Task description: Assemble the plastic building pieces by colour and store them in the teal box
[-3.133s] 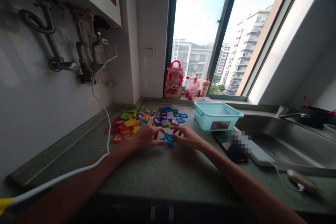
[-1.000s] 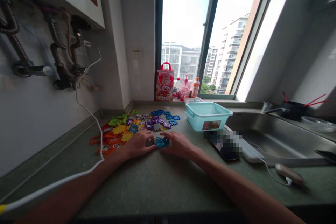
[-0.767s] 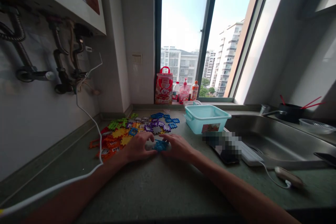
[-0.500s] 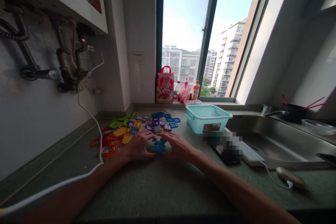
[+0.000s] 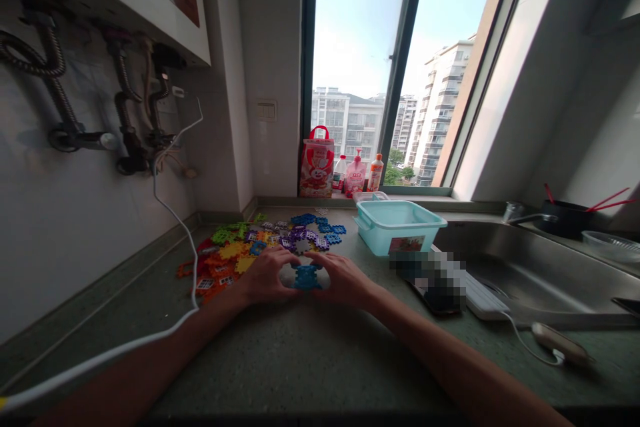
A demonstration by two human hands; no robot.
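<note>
A small build of blue interlocking plastic pieces (image 5: 306,277) stands on the green-grey counter (image 5: 310,353). My left hand (image 5: 267,275) grips its left side with fingers curled round it. From the other side, my right hand (image 5: 341,278) closes on it in the same way. Just behind my hands lies a spread of loose coloured pieces (image 5: 250,248): orange, yellow, green, purple and blue.
A pale teal plastic tub (image 5: 399,226) stands right of the pieces. A dark phone (image 5: 440,299), a white block and its cable lie near the steel sink (image 5: 530,273). A white cable (image 5: 170,213) hangs from wall pipes. A red bag and bottles line the window sill.
The blue pieces were lying flat between my fingertips; now they stand up as a small block with both hands closed round them. The view has shifted slightly.
</note>
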